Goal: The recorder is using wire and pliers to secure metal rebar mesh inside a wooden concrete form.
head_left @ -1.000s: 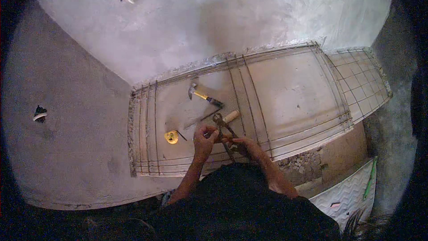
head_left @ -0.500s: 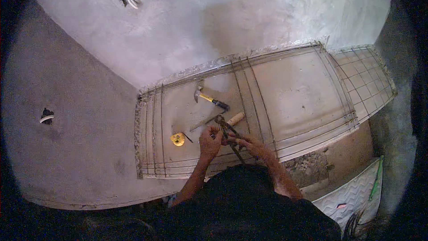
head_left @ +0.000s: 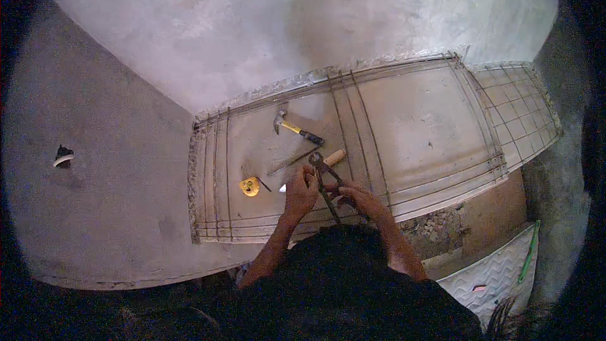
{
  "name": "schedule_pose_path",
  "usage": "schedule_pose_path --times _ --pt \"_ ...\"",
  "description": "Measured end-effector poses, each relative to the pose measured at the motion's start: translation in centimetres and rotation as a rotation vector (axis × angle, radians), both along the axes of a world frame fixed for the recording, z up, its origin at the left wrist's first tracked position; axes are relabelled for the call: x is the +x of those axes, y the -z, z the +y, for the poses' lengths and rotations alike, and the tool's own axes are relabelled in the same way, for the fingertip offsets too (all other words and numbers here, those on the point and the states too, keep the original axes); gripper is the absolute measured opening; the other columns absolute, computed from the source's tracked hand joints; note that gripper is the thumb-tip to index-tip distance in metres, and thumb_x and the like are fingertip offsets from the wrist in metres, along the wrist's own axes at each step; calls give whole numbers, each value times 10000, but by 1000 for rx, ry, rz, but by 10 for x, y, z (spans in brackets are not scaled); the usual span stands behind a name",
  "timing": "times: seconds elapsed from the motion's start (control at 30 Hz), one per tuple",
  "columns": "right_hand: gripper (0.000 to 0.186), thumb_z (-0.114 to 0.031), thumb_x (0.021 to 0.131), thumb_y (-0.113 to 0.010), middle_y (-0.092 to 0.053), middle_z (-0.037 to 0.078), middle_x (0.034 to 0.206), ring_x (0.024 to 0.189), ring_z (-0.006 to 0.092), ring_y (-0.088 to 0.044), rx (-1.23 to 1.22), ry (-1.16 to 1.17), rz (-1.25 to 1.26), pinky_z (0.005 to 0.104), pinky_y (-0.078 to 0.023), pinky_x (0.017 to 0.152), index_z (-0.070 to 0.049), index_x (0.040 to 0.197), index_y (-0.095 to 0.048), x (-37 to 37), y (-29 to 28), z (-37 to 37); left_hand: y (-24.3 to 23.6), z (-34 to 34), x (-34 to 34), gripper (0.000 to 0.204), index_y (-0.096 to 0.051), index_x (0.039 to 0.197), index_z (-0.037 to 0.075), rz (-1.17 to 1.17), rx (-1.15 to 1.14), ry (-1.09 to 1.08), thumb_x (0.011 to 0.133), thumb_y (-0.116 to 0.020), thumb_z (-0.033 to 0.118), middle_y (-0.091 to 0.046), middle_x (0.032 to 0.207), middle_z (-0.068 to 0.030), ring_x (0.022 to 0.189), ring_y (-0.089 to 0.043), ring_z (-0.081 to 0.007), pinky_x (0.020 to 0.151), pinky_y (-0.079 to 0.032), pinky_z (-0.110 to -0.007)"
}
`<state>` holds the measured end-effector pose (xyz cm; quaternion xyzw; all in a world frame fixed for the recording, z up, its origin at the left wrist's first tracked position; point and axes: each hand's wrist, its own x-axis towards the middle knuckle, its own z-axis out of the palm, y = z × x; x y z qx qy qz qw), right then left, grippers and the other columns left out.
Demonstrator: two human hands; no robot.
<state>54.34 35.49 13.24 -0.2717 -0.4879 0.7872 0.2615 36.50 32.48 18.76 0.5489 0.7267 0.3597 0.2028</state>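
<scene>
A pair of dark pincers (head_left: 326, 184) with long handles is in my right hand (head_left: 357, 197), its fingers wrapped round one handle. The rounded jaws point up and away from me. My left hand (head_left: 303, 193) is beside the jaws, its fingers pressed together; whatever is in them is too small to make out. Beyond the hands lies a claw hammer (head_left: 298, 129) with a yellow and black handle. A cylindrical tan piece (head_left: 334, 157) rests just past the pincers' jaws. To the left are a yellow tape measure (head_left: 249, 186) and a thin dark rod (head_left: 293, 161).
Rebar rods (head_left: 343, 113) run lengthwise and crosswise over the pale panel (head_left: 420, 123). At the right end is a wire mesh (head_left: 514, 110). Rough plaster walls (head_left: 233, 31) with cable holes (head_left: 63, 156) stand around. Rubble (head_left: 435, 233) and a white quilted sheet (head_left: 492, 271) lie lower right.
The pincers' handles have spread apart, and the jaws have turned and now show more plainly. My left hand has shifted slightly. The hammer and tape measure stay put on the panel.
</scene>
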Motion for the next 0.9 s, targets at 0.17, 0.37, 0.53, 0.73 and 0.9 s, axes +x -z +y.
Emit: schedule_pose_path --times 0.17,0.37,0.53,0.73,0.9 --pt "362 -233 859 -453 -565 70 1075 958 160 -516 -30 -87 27 286 -398 804 -12 1140 -507 2 -10 7 -3 1 3 192 -495 901 -5 -160 -81 -22 812 -523 164 -566 654 -91 555 -564 -162 532 -455 -302" --pt "405 -203 851 -472 -555 70 1103 980 149 -507 235 -103 -141 283 -392 821 -24 1213 -442 5 18 12 25 2 -7 146 -513 858 16 -229 12 -5 845 -495 161 -552 685 -64 605 -538 -139 554 -444 -272" --pt "440 -330 813 -531 -538 87 1114 1033 190 -481 143 -118 -118 298 -333 913 -39 1142 -514 8 35 17 1 -2 7 134 -520 874 14 -414 1 -27 837 -502 142 -555 703 -76 652 -536 -155 608 -442 -298" --pt "449 -318 810 -538 -510 91 1159 1082 202 -451 32 -6 -314 306 -308 940 -44 1163 -498 13 -36 -1 29 -5 -6 165 -525 867 -17 -78 108 -43 828 -520 143 -591 745 -119 633 -590 -174 543 -484 -301" --pt "451 -318 818 -524 -523 70 1148 1047 181 -468 74 -48 -188 295 -321 918 -50 1179 -487 12 -2 5 25 0 -2 182 -526 838 -14 -400 -19 -48 831 -531 168 -586 704 -104 588 -575 -153 514 -475 -283"
